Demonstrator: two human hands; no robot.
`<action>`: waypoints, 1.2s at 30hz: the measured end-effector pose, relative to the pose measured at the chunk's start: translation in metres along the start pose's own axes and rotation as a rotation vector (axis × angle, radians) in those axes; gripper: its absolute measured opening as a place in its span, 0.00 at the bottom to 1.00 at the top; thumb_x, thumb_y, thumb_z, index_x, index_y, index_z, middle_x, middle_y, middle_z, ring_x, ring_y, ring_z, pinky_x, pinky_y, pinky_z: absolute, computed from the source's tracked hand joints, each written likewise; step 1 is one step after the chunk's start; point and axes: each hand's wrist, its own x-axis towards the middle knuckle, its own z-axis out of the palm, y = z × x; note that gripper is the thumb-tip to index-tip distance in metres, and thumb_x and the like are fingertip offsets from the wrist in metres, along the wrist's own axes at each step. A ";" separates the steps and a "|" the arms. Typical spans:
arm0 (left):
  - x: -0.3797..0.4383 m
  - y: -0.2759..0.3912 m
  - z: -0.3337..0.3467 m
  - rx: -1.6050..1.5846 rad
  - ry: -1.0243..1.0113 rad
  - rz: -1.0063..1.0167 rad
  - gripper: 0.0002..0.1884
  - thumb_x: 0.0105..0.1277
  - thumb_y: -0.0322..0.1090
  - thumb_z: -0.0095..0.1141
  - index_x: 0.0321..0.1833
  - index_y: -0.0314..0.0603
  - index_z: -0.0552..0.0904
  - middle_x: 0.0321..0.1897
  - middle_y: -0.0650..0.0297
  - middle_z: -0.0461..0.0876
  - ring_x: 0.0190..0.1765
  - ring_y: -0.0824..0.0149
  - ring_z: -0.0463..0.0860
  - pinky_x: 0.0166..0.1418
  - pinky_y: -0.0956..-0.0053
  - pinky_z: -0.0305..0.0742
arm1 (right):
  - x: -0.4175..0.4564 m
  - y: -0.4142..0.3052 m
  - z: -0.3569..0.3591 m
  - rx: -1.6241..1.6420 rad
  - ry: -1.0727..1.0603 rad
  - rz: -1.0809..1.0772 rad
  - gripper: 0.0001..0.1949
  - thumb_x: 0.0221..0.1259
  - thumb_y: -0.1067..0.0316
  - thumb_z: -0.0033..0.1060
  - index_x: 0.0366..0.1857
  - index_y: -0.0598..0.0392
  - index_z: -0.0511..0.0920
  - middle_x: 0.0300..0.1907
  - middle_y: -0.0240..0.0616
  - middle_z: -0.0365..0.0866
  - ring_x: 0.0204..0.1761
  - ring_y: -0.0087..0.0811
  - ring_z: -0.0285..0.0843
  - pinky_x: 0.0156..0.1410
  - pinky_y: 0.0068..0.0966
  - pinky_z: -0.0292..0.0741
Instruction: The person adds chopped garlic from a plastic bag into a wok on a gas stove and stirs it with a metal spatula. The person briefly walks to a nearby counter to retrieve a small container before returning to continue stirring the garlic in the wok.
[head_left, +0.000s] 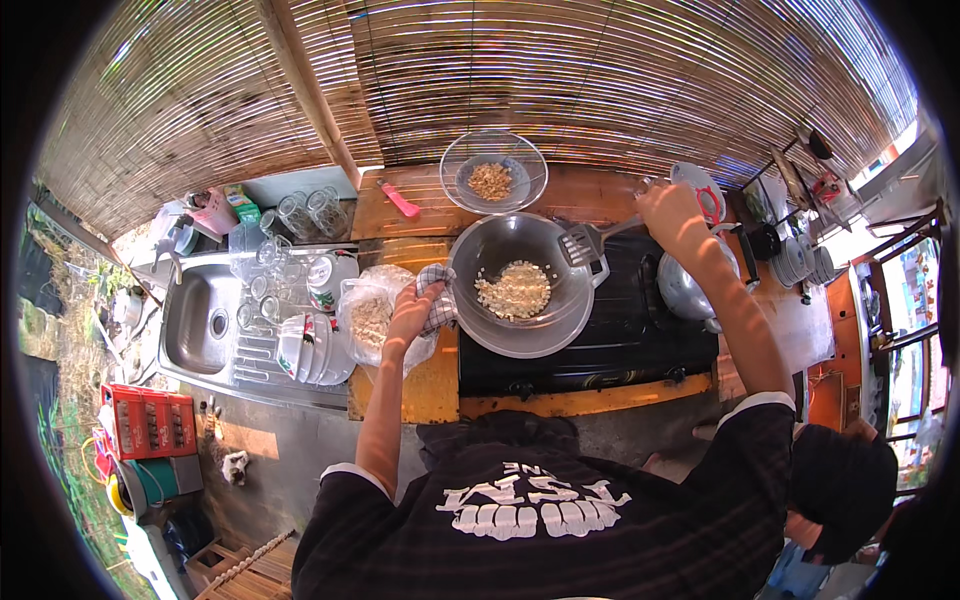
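A metal wok (523, 341) sits on the left part of a black gas stove (645, 337), with small pale diced pieces (517, 290) pooled in its bottom. My left hand (410, 306) grips a checked cloth (441, 300) at the wok's left side. In my right hand (670, 214) is the handle of a slotted metal spatula (582, 245); its blade hangs over the wok's right rim. Behind the wok, a wire-mesh strainer (450, 169) rests over a bowl and holds golden-brown pieces (490, 181). A plastic bag (373, 307) of pale pieces lies beside my left hand.
A steel sink (199, 322) is at the left, with glass mugs (326, 210) and stacked bowls (311, 349) on its drainer. A pink-handled tool (399, 199) lies behind. On the stove's right stands a round metal pot (690, 285). Another person (844, 487) is at the lower right.
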 end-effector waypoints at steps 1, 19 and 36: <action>-0.001 0.000 -0.001 -0.013 -0.032 -0.030 0.32 0.65 0.52 0.61 0.60 0.28 0.77 0.57 0.45 0.80 0.59 0.53 0.80 0.62 0.66 0.71 | -0.006 0.000 0.003 0.029 -0.024 0.020 0.04 0.58 0.64 0.61 0.33 0.45 0.85 0.38 0.35 0.87 0.43 0.32 0.87 0.42 0.32 0.79; 0.031 -0.051 0.005 -0.249 -0.036 0.028 0.20 0.68 0.41 0.61 0.53 0.29 0.82 0.43 0.55 0.87 0.43 0.65 0.85 0.49 0.72 0.77 | -0.050 -0.056 -0.005 0.632 0.258 0.110 0.10 0.63 0.54 0.62 0.34 0.47 0.84 0.30 0.33 0.84 0.38 0.36 0.83 0.44 0.35 0.77; 0.022 -0.037 0.006 -0.217 -0.019 0.006 0.21 0.67 0.42 0.62 0.53 0.29 0.82 0.45 0.52 0.86 0.45 0.63 0.85 0.52 0.72 0.77 | -0.047 -0.032 -0.033 0.266 -0.166 0.185 0.10 0.65 0.55 0.60 0.33 0.46 0.85 0.31 0.39 0.87 0.40 0.39 0.87 0.43 0.36 0.79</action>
